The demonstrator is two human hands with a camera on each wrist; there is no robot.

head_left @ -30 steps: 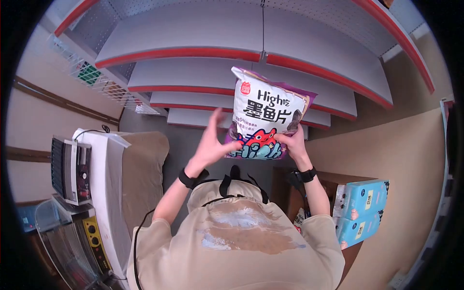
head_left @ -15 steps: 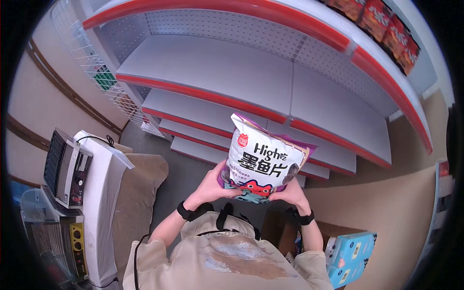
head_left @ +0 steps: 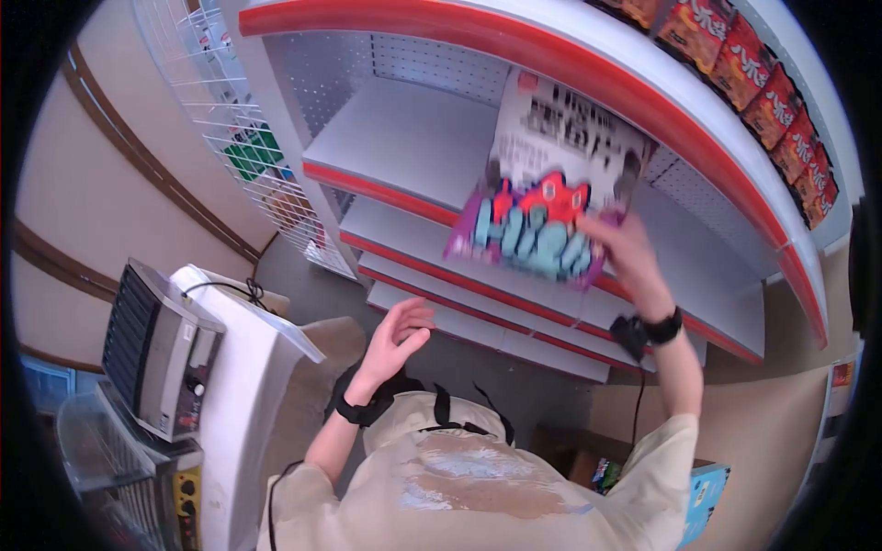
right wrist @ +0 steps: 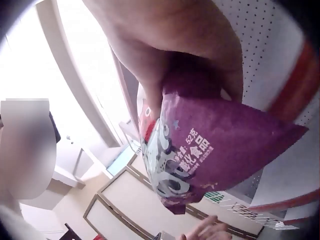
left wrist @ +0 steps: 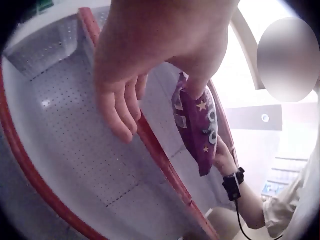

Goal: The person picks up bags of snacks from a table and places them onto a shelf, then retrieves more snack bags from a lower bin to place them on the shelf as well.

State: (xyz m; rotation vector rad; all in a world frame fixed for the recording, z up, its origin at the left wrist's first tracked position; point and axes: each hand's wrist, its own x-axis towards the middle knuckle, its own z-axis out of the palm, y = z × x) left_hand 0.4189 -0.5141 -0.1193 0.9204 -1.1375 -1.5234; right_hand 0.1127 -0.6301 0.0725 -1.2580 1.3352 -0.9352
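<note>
A white and purple snack bag with a red cartoon figure and teal letters is held out in front of the shelving. My right hand grips its lower right corner, thumb on the printed front. In the right wrist view the bag's purple underside shows, with the hand wrapped over that end. My left hand is off the bag, lower and to the left, fingers loosely bent with nothing in them. The left wrist view shows the bag beyond the left hand.
Grey shelves with red edges stand ahead, a top shelf holding red snack packets. A white wire rack hangs at the left. Left of me, an oven-like appliance sits on a white surface. Blue packs lie at lower right.
Both hands held the bag half a second ago. The left hand has let go and dropped back, while the right hand has carried the bag up and forward toward the shelf. The view has turned.
</note>
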